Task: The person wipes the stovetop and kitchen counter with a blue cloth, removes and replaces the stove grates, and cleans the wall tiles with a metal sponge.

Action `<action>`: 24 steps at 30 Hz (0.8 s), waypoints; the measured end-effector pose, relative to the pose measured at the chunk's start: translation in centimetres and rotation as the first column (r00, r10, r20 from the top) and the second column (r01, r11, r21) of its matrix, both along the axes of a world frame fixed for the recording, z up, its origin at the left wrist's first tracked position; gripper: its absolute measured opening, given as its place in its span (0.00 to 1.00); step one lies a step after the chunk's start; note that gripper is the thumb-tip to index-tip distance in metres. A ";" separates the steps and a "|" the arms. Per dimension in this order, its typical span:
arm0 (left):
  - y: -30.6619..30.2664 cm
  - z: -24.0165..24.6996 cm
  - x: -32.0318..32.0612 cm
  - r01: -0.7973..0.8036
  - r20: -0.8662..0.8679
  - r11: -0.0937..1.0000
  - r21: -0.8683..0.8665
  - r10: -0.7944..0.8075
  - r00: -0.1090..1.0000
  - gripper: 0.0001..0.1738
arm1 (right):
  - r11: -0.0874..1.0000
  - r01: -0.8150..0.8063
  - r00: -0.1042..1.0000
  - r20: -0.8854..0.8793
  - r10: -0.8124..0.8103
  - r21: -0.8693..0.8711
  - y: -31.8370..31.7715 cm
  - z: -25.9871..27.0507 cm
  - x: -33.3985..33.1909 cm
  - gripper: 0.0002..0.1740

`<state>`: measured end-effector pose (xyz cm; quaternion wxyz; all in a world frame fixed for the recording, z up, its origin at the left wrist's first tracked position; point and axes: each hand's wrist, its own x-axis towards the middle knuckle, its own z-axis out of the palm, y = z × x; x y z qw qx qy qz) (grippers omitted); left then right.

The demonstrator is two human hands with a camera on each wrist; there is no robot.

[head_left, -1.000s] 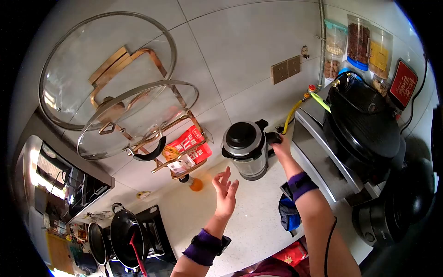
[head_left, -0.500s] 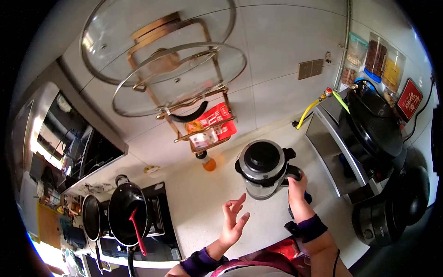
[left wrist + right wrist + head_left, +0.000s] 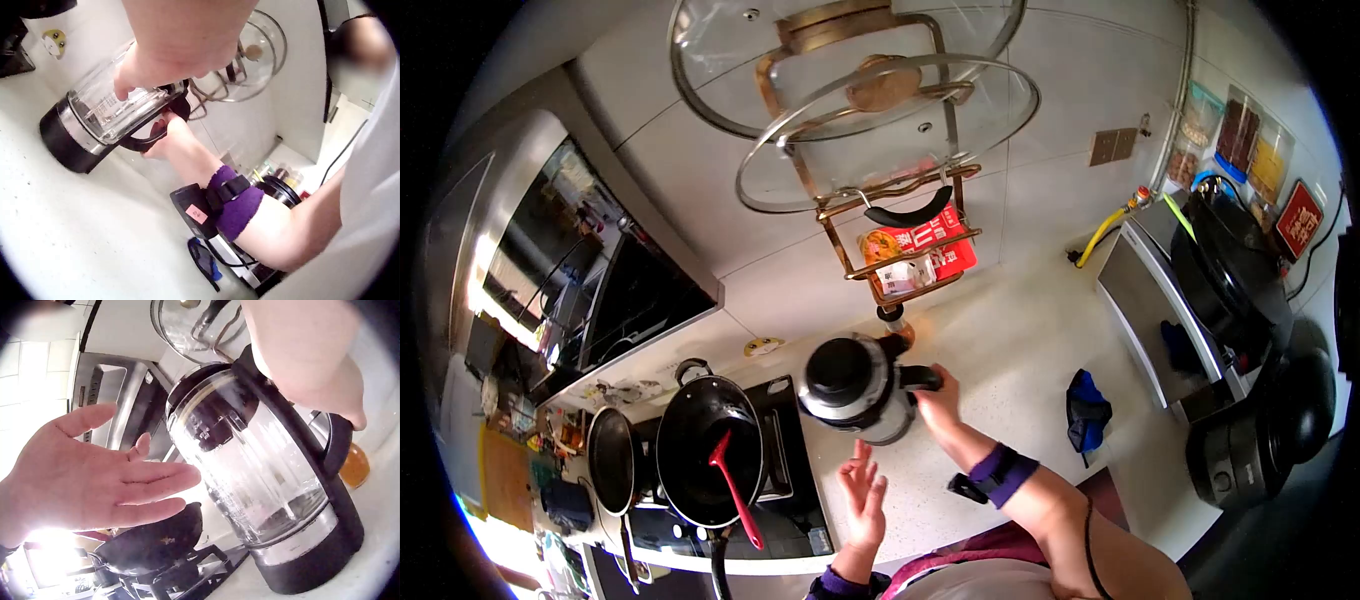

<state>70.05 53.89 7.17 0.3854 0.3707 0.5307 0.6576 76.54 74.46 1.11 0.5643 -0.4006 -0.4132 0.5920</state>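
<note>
A clear blender jug (image 3: pixel 256 469) with a black lid and a black-and-silver base is over the counter beside the stove. My right hand (image 3: pixel 941 402) grips its black handle (image 3: pixel 142 142), with the fingers curled through the loop in the left wrist view. Just in front of the jug is my left hand (image 3: pixel 864 502), its fingers spread and straight and holding nothing. In the right wrist view the left fingertips (image 3: pixel 187 476) are right at the glass wall. The jug looks empty inside.
On the stove (image 3: pixel 800 520) at left are a wok (image 3: pixel 685 440) with a red spatula (image 3: pixel 735 490) and a smaller pan (image 3: pixel 612 465). A wall rack with glass lids (image 3: pixel 890 130) hangs above. A blue-black pouch (image 3: pixel 1088 412) lies on the counter (image 3: pixel 1010 350), near a steel oven (image 3: pixel 1145 310).
My right hand has carried the jug leftward along the counter, from near the oven to beside the stove. The left hand has stayed spread beside it. The head view has shifted.
</note>
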 end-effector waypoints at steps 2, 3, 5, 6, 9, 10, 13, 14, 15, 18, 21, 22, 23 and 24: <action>0.8 -0.8 -2.3 -0.066 0.036 0.998 0.010 0.066 0.997 0.20 | 0.998 -0.056 0.998 0.022 0.056 -0.022 0.0 1.2 -3.0 0.07; 1.3 -1.2 -3.4 -0.081 0.032 0.997 0.018 0.080 0.996 0.20 | 0.998 -0.063 0.993 0.098 0.064 -0.011 0.2 1.4 -4.3 0.07; 2.4 -2.2 -5.3 -0.127 0.008 0.990 0.058 0.127 0.992 0.19 | 0.999 -0.030 0.992 0.121 0.027 0.023 0.7 2.4 -6.7 0.08; 2.9 -2.4 -6.1 -0.146 0.014 0.987 0.061 0.145 0.989 0.19 | 0.998 -0.041 0.989 0.143 0.035 0.037 1.2 2.0 -7.7 0.08; 4.9 -2.3 -8.1 -0.204 0.064 0.977 0.069 0.199 0.978 0.17 | 0.995 -0.059 0.991 0.126 0.049 0.074 3.5 -0.3 -11.2 0.11; 5.4 -2.4 -8.7 -0.210 0.064 0.975 0.079 0.205 0.977 0.16 | 0.996 -0.051 0.997 0.066 0.046 0.076 4.1 -0.6 -12.4 0.12; 7.0 -2.5 -9.8 -0.241 0.076 0.968 0.070 0.235 0.969 0.16 | 0.995 -0.052 0.988 0.146 0.040 0.080 5.3 0.2 -12.7 0.16; 7.5 -2.5 -9.9 -0.250 0.082 0.966 0.060 0.245 0.966 0.16 | 0.993 -0.049 0.983 0.184 0.029 0.107 5.8 0.4 -12.9 0.15; 7.9 -2.5 -9.9 -0.253 0.094 0.965 0.070 0.246 0.965 0.17 | 0.990 -0.046 0.975 0.221 0.015 0.134 6.2 0.6 -12.9 0.15; 7.9 -3.2 -10.0 -0.271 0.042 0.960 0.067 0.269 0.962 0.17 | 0.968 -0.151 0.971 0.215 0.106 0.203 6.4 1.3 -11.1 0.26; 6.7 -4.2 -9.3 -0.263 0.018 0.965 0.003 0.263 0.965 0.16 | 0.893 -0.203 0.897 0.441 0.006 0.402 6.0 0.9 -6.2 0.34; 6.1 -5.0 -8.8 -0.230 -0.025 0.973 0.001 0.230 0.973 0.17 | 0.853 -0.225 0.871 0.490 -0.040 0.470 5.2 1.2 -2.9 0.33; 5.5 -5.3 -7.9 -0.191 -0.004 0.982 -0.015 0.191 0.982 0.17 | 0.807 -0.254 0.840 0.535 -0.089 0.533 4.5 1.3 0.7 0.32; 5.0 -5.4 -6.7 -0.150 0.020 0.988 -0.030 0.151 0.988 0.18 | 0.800 -0.281 0.753 0.639 -0.159 0.531 3.9 1.2 4.7 0.31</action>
